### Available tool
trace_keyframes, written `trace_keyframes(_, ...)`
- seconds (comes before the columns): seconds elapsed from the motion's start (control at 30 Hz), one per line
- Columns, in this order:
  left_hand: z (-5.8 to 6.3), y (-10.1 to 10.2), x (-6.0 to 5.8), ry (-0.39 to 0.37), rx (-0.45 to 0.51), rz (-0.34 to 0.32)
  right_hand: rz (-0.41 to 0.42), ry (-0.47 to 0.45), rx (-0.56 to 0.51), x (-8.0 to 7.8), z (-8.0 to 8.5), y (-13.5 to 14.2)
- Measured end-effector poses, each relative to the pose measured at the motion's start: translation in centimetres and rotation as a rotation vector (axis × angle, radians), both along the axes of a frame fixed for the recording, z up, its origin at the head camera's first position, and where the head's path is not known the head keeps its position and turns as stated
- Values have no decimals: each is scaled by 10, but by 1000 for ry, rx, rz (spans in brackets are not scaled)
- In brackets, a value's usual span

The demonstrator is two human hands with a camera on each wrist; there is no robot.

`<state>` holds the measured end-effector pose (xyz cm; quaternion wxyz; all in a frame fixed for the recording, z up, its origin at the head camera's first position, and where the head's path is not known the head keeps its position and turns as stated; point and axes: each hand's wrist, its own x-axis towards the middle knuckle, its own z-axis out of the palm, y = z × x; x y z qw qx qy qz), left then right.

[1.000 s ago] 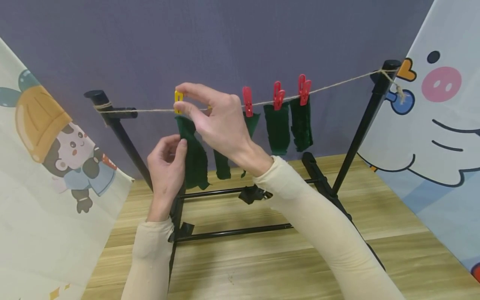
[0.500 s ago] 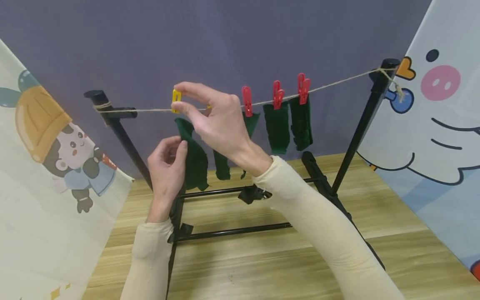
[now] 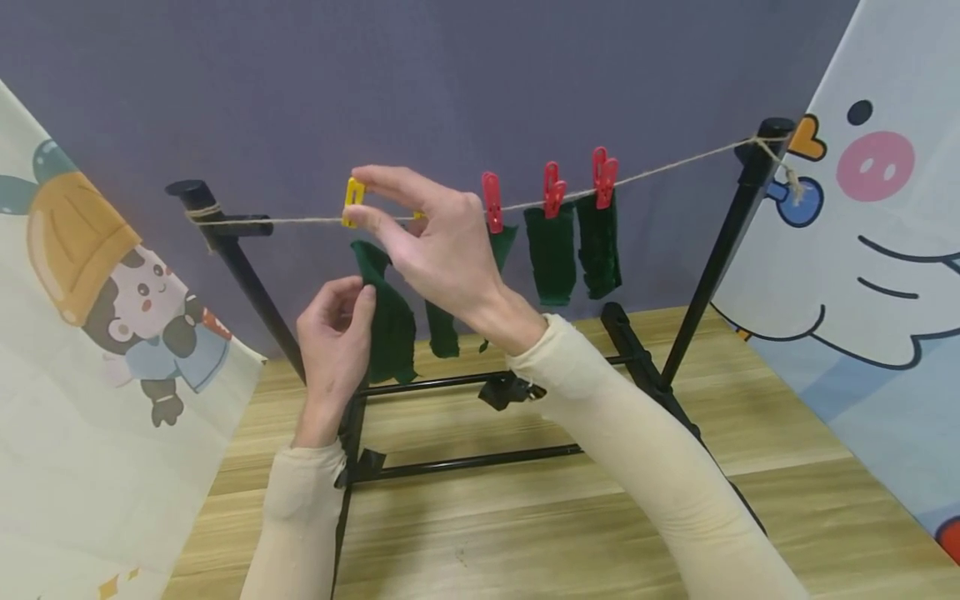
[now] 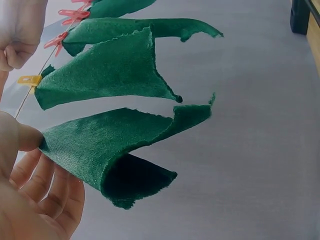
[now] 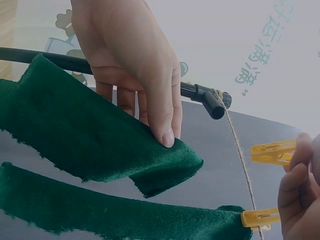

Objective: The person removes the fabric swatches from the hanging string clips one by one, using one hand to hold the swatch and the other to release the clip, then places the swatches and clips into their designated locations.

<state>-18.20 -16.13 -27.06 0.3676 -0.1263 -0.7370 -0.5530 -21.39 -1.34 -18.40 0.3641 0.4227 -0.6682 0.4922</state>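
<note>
My left hand [image 3: 332, 333] pinches a dark green cloth piece [image 3: 392, 329] between thumb and fingers near its upper end; the cloth folds over and hangs below the twine line [image 3: 307, 221]. Higher up, my right hand [image 3: 450, 237] pinches a yellow clothespin [image 3: 353, 202] between thumb and forefinger. In the right wrist view this clothespin [image 5: 272, 151] stands beside the twine, apart from the cloth. A second yellow clothespin [image 5: 259, 218] clips another green piece [image 5: 120, 212] to the line, mostly hidden behind my right hand in the head view.
Red clothespins [image 3: 492, 202] hold more green pieces [image 3: 552, 254] farther right. The twine is tied between a left post [image 3: 247, 275] and a right post [image 3: 720, 267] of a black stand on a wooden surface [image 3: 480, 533]. Printed panels flank both sides, with a grey backdrop [image 3: 525, 75] behind.
The held cloth has dropped slightly, widening the gap between its top edge and the twine. The yellow clothespin has shifted a little left and tilted. Both hands keep their holds.
</note>
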Motion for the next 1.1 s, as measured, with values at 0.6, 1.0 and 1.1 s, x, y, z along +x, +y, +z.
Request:
trace_keyframes(0.6, -6, 1, 5, 32, -59, 1, 51, -157, -36, 39, 11, 13)
trace_keyframes(1.0, -11, 1, 6, -3, -69, 9, 32, -210, -34, 49, 7, 21)
trace_keyframes(1.1, -12, 1, 7, -12, -71, 8, 43, -227, -43, 52, 5, 25)
